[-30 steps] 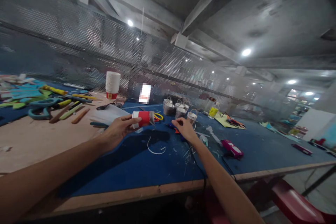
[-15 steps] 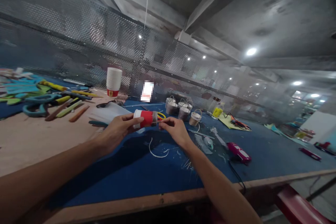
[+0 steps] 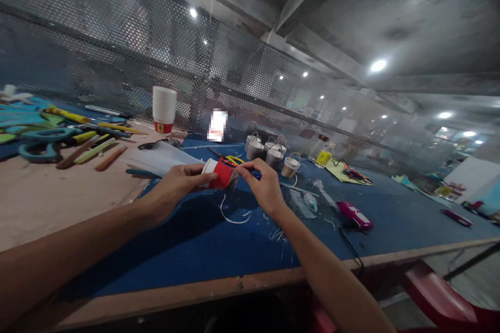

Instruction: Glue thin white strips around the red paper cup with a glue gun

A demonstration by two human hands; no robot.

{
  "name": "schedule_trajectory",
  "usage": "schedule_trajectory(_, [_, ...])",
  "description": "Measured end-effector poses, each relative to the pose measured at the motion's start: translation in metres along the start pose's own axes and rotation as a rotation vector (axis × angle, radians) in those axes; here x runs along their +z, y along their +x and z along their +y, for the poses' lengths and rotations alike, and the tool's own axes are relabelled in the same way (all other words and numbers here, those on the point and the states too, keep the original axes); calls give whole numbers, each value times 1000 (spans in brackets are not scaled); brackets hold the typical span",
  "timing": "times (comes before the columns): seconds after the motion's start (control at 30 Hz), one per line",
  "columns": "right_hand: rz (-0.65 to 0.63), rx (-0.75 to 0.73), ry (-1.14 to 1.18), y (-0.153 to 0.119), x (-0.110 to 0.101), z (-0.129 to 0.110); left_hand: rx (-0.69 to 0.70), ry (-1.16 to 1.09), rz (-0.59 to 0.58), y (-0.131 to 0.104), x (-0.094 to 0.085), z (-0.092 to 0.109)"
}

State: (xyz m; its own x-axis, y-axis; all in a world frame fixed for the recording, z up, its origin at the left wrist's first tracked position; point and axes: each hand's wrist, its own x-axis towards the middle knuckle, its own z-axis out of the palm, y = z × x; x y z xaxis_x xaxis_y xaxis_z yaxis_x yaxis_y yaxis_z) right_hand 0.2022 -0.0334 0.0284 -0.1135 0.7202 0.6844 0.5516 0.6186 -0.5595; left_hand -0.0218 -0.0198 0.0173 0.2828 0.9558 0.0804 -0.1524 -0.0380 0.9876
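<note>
My left hand (image 3: 177, 184) is closed around the white rim end of a red and white paper cup (image 3: 222, 174), which lies tilted on its side in the air above the blue table mat. A greyish band wraps the cup's base end. My right hand (image 3: 262, 182) pinches at that base end, its thumb and fingertips together; whatever thin piece lies between them is too small to make out. Yellow-handled pliers (image 3: 234, 160) lie just behind the cup. A curved white cord (image 3: 234, 218) rests on the mat below.
Several small bucket-like cups with handles (image 3: 273, 153) stand behind my hands. A stack of paper cups (image 3: 164, 106) is at the back left, near scissors (image 3: 42, 143) and other tools. A magenta glue gun (image 3: 354, 216) with a cable lies on the right. A perforated metal screen (image 3: 175, 52) borders the back.
The cup has turned a little in my left hand, its base end now pointing more downward. My right fingers have shifted to the upper edge of the base. The camera view has tilted slightly.
</note>
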Motion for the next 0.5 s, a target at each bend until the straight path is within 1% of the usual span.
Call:
schedule_trajectory(0.1, [1, 6, -14, 1, 0, 1, 19, 1, -4, 0, 0, -1])
schedule_trajectory(0.27, [18, -13, -37, 2, -1, 4, 12, 11, -22, -1, 1, 0])
schedule_trajectory(0.5, [43, 2, -4, 3, -1, 5, 6, 4, -57, -2, 0, 0])
